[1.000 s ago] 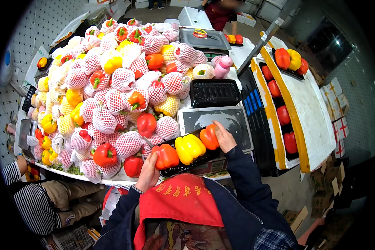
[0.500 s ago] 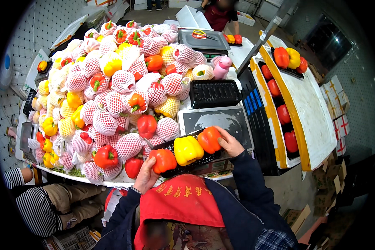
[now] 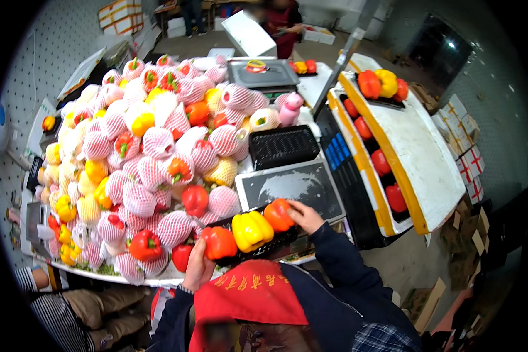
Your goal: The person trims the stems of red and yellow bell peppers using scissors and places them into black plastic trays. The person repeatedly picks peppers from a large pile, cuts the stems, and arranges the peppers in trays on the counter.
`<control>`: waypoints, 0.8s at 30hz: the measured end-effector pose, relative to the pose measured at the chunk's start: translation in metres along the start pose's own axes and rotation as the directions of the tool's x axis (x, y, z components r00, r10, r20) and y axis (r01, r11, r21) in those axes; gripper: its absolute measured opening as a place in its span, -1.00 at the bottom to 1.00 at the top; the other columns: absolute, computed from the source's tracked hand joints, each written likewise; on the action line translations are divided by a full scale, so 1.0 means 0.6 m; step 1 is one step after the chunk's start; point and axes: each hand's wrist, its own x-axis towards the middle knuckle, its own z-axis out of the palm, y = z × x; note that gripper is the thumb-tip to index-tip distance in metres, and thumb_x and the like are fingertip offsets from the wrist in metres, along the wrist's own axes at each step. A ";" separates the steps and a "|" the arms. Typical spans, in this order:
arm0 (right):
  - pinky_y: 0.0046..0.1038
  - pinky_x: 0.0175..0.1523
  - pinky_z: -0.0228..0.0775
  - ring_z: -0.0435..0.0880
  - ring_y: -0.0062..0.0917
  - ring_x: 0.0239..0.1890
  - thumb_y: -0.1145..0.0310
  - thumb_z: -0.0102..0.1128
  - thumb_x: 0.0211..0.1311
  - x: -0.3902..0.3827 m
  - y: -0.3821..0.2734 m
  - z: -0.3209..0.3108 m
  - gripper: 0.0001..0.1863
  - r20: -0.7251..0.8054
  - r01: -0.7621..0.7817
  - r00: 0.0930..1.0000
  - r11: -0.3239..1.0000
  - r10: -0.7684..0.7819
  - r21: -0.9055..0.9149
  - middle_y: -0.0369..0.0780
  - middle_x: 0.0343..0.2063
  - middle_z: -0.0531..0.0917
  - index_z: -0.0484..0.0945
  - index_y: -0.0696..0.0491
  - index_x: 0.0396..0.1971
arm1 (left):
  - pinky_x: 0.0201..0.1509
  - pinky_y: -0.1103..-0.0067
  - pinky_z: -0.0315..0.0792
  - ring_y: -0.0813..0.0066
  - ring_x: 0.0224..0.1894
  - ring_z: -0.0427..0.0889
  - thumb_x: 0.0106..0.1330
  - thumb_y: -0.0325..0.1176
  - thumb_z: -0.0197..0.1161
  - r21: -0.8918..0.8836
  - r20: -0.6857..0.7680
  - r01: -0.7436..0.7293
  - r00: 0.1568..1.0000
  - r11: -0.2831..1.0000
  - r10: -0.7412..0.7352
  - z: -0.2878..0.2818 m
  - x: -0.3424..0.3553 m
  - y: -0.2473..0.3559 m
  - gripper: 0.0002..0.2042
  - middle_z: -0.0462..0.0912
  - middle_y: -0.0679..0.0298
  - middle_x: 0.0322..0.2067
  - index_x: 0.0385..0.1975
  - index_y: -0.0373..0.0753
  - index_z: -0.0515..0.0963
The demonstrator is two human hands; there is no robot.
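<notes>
A black plastic tray [image 3: 250, 251] holds an orange-red pepper [image 3: 219, 243], a yellow pepper [image 3: 252, 232] and an orange pepper [image 3: 278, 215] in a row. My left hand [image 3: 199, 265] grips its left end; my right hand [image 3: 305, 217] grips its right end. Just beyond lies a grey-rimmed flat panel [image 3: 287, 188], with an empty black tray [image 3: 283, 145] behind it. A big heap of peppers, many in foam nets [image 3: 141, 199], covers the left of the table.
Right: foam boxes [image 3: 425, 170] with red peppers and a filled tray [image 3: 393, 102], beside a metal pole [image 3: 346, 53]. Back: pink bottle [image 3: 290, 110], scissors on a grey lid [image 3: 256, 66], a person in maroon [image 3: 278, 38]. A person in striped sleeves [image 3: 53, 317] is at lower left.
The view has tilted up, so the table sits lower in the picture. My hands and tray appear shifted slightly left. The person at the back has changed arm posture.
</notes>
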 end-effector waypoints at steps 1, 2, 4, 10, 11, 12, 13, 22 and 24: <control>-0.42 0.18 0.41 0.60 -0.47 0.09 0.08 0.21 0.37 -0.001 0.010 0.002 -0.39 0.044 -0.017 0.999 0.989 0.011 0.146 -0.10 0.03 0.64 0.38 0.12 0.29 | 0.37 0.34 0.31 0.30 0.26 0.46 0.51 -0.29 0.05 0.036 0.042 0.028 0.999 0.999 -0.030 -0.014 -0.003 0.003 -0.57 0.46 0.16 0.23 0.30 -0.29 0.27; -0.43 0.15 0.44 0.61 -0.49 0.06 0.11 0.25 0.34 -0.002 0.017 0.002 -0.37 0.090 -0.037 0.996 0.957 0.011 0.288 -0.11 0.00 0.64 0.35 0.10 0.31 | 0.38 0.33 0.29 0.30 0.28 0.45 0.49 -0.31 0.06 0.075 0.085 0.055 0.995 0.996 -0.061 -0.034 -0.004 0.005 -0.55 0.45 0.15 0.25 0.33 -0.28 0.25; -0.47 0.09 0.45 0.59 -0.57 0.00 0.24 0.29 0.32 -0.009 -0.006 -0.004 -0.35 0.132 -0.090 0.989 0.970 0.061 0.226 -0.19 -0.03 0.63 0.30 0.09 0.35 | 0.02 0.40 0.52 0.35 0.12 0.58 0.50 -0.24 0.04 0.209 0.015 0.110 0.993 0.972 -0.116 -0.032 -0.013 0.017 -0.60 0.53 0.24 0.16 0.28 -0.14 0.29; -0.45 0.03 0.50 0.66 -0.48 -0.10 0.09 0.35 0.24 -0.052 -0.089 -0.001 -0.32 -0.091 -0.013 0.995 0.989 0.027 0.144 -0.09 -0.11 0.66 0.38 0.13 0.26 | 0.12 0.38 0.54 0.26 0.15 0.57 0.45 -0.30 0.16 0.219 0.056 0.064 0.995 0.974 -0.078 0.003 -0.016 0.051 -0.54 0.50 0.12 0.16 0.27 -0.31 0.27; -0.45 0.03 0.49 0.66 -0.47 -0.10 0.07 0.35 0.24 -0.064 -0.114 -0.009 -0.32 -0.132 0.002 0.991 0.994 0.012 0.107 -0.10 -0.11 0.66 0.38 0.12 0.26 | 0.11 0.38 0.54 0.27 0.14 0.58 0.44 -0.28 0.18 0.224 0.107 0.039 0.992 0.974 -0.065 0.010 -0.010 0.059 -0.52 0.50 0.13 0.16 0.28 -0.31 0.28; -0.45 0.04 0.49 0.66 -0.46 -0.10 0.06 0.36 0.24 -0.078 -0.145 -0.022 -0.31 -0.173 0.016 0.985 0.997 -0.004 0.069 -0.11 -0.10 0.67 0.39 0.12 0.26 | 0.09 0.39 0.55 0.29 0.13 0.58 0.42 -0.26 0.21 0.227 0.159 0.015 0.986 0.974 -0.052 0.022 -0.003 0.067 -0.50 0.51 0.13 0.16 0.28 -0.30 0.28; -0.45 0.04 0.49 0.66 -0.46 -0.11 0.05 0.36 0.24 -0.089 -0.172 -0.036 -0.31 -0.201 0.047 0.979 0.998 -0.039 0.033 -0.12 -0.09 0.66 0.39 0.11 0.26 | 0.08 0.41 0.55 0.30 0.12 0.59 0.41 -0.25 0.22 0.233 0.164 -0.002 0.986 0.973 -0.037 0.051 -0.005 0.079 -0.49 0.51 0.14 0.15 0.28 -0.30 0.28; -0.52 -0.03 0.49 0.62 -0.55 -0.15 0.10 0.30 0.32 -0.146 -0.343 -0.262 -0.38 -0.441 0.210 0.879 0.978 -0.184 0.010 -0.17 -0.12 0.63 0.39 0.19 0.22 | -0.43 0.81 0.27 0.79 -0.39 0.43 0.45 -0.19 0.16 0.518 0.282 -0.046 0.952 0.854 -0.120 0.361 0.105 0.125 -0.57 0.56 0.38 -0.10 0.22 -0.26 0.36; -0.52 -0.11 0.50 0.62 -0.57 -0.19 0.07 0.27 0.34 -0.153 -0.376 -0.320 -0.39 -0.471 0.161 0.872 0.987 -0.132 0.021 -0.20 -0.16 0.64 0.40 0.16 0.21 | -0.42 0.81 0.27 0.78 -0.40 0.43 0.45 -0.13 0.15 0.551 0.372 -0.070 0.913 0.832 -0.169 0.417 0.142 0.121 -0.56 0.56 0.40 -0.15 0.20 -0.26 0.38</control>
